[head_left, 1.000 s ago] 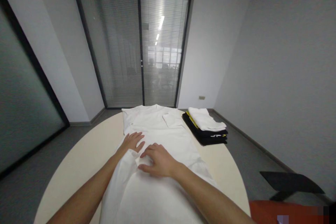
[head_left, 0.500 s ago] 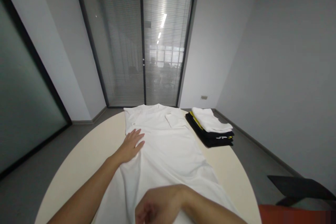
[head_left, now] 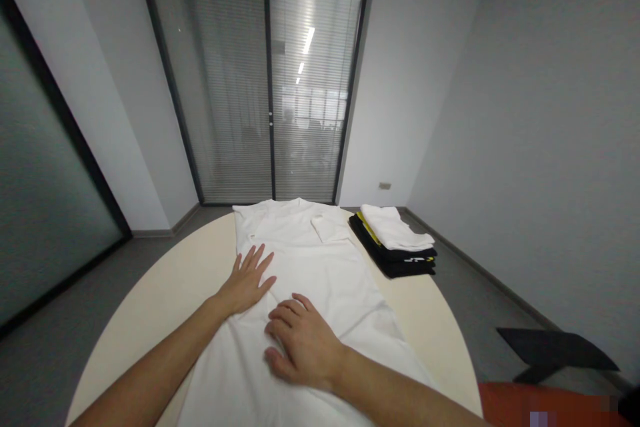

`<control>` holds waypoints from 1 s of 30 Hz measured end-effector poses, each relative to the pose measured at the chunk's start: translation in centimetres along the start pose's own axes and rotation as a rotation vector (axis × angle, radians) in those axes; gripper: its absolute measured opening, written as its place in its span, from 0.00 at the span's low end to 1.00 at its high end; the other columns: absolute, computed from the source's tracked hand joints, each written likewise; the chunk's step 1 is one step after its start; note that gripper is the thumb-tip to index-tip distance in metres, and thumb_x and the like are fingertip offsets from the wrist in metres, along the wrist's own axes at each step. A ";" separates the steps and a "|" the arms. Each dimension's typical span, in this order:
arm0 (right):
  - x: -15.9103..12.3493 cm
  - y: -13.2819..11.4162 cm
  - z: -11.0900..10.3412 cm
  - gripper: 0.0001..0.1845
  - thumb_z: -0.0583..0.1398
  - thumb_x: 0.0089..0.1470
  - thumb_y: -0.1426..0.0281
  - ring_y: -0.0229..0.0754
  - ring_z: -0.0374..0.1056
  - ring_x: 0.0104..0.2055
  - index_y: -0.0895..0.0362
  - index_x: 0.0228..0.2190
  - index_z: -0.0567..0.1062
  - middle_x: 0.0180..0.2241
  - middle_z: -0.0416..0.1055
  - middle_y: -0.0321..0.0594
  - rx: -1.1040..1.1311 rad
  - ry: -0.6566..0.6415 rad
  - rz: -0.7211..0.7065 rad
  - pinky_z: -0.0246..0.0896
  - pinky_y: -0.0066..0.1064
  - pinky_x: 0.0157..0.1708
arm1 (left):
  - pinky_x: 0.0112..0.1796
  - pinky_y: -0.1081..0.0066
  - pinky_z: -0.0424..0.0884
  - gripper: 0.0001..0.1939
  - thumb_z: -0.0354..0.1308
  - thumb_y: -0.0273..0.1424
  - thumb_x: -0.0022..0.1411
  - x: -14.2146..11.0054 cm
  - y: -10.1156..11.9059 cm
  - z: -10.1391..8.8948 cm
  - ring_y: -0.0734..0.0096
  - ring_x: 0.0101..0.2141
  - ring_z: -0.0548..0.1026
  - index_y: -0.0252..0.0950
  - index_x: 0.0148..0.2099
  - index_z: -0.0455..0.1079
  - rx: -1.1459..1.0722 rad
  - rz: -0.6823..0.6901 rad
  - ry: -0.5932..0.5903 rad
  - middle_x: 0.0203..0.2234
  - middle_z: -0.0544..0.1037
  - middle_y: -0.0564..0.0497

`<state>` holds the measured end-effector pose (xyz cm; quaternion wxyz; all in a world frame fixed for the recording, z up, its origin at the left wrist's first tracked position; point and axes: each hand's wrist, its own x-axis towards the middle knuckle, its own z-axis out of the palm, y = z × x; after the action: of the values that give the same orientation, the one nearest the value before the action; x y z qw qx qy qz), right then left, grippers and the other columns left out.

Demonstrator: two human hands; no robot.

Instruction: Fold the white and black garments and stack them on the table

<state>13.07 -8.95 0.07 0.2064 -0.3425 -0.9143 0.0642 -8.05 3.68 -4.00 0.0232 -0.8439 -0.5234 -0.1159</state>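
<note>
- While one round, smooth, cream-coloured surface (head_left: 150,307) serves as the dial, with 12 o'clock farthest from the person, one frosted glass panel (head_left: 45,167) in a black frame stands at 10 o'clock.
- One left hand (head_left: 245,285), toward 11 o'clock of the middle, lies palm down with fingers fanned on the cloth's edge, clasping nothing.
- Two tall glass panes, lined by thin horizontal slats, make up one black-framed partition (head_left: 230,113) beyond 12 o'clock.
- One white garment (head_left: 310,267), soft, matte fabric with shallow creases, lies flat along the surface from 12 toward 6 o'clock; one squarish flap is folded over near 12.
- One right hand (head_left: 306,341), near the middle, has loosely bent fingers and its thumb apart, released; whether its fingertips touch the cloth, I cannot tell.
- One neat stack (head_left: 393,263) sits at 1 o'clock: one white folded cloth (head_left: 395,230) above black layers and a yellow edge, too tight to count.
- One chair (head_left: 555,347), black and red, is at 3 o'clock.
</note>
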 end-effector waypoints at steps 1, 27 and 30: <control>-0.3 -0.7 0.0 0.17 0.58 0.58 0.59 0.49 0.62 0.56 0.55 0.44 0.73 0.48 0.73 0.44 -0.017 -0.011 0.006 0.39 0.47 0.65 | 0.63 0.41 0.45 0.34 0.42 0.50 0.70 -0.2 0.0 -0.1 0.46 0.69 0.43 0.42 0.72 0.49 -0.002 0.010 -0.024 0.71 0.43 0.43; -2.5 0.9 -3.9 0.40 0.60 0.51 0.43 0.58 0.56 0.64 0.49 0.60 0.67 0.63 0.62 0.47 0.078 -0.231 0.093 0.42 0.53 0.64 | 0.59 0.43 0.53 0.26 0.49 0.45 0.65 -1.3 4.4 -4.7 0.39 0.59 0.66 0.36 0.55 0.73 0.126 -0.096 -0.023 0.56 0.73 0.35; -1.7 3.5 -3.7 0.41 0.56 0.56 0.44 0.60 0.42 0.70 0.49 0.65 0.60 0.69 0.50 0.48 -0.021 -0.175 0.258 0.32 0.58 0.66 | 0.61 0.42 0.47 0.30 0.47 0.44 0.67 0.1 5.9 -2.9 0.38 0.67 0.50 0.38 0.67 0.61 0.100 -0.102 0.059 0.69 0.54 0.40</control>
<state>17.83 -7.51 1.97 0.1123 -0.4521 -0.8780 0.1102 -3.28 0.68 -0.67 0.0749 -0.8101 -0.5700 -0.1153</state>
